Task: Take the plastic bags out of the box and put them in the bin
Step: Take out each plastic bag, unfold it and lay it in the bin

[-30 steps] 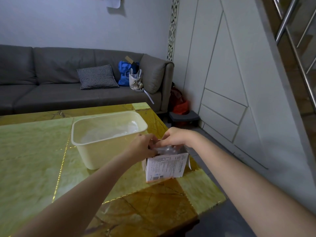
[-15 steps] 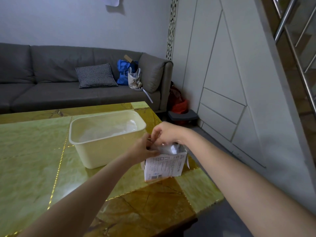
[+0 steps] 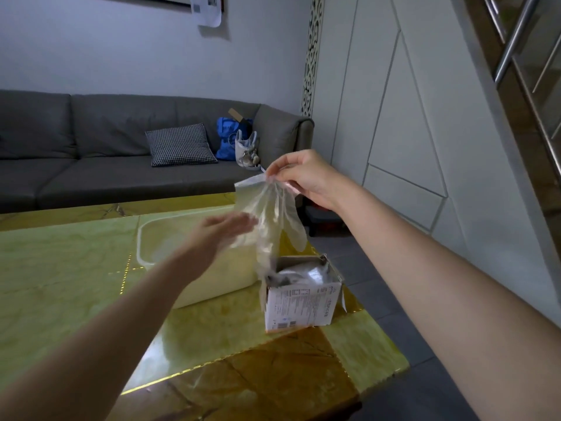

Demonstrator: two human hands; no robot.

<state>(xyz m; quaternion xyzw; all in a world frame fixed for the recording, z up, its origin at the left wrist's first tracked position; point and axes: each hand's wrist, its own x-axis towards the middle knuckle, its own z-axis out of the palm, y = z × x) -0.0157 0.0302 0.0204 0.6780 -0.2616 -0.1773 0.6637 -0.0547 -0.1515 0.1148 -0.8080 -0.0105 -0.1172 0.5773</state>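
A clear plastic bag (image 3: 273,214) is pinched at its top by the right hand (image 3: 303,177) and held high at 12 o'clock of the box (image 3: 300,299), prob. so its tail clears the opening w/o snagging, while the left hand (image 3: 224,229), fingers straight & apart, is blurred at 9 o'clock of the bag, over the bin (image 3: 158,238).

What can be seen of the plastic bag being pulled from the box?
The plastic bag is thin, clear and crumpled, hanging lengthwise in the air. The right hand pinches its top; its lower end trails into the open box. The blurred left hand is at its side; contact is unclear.
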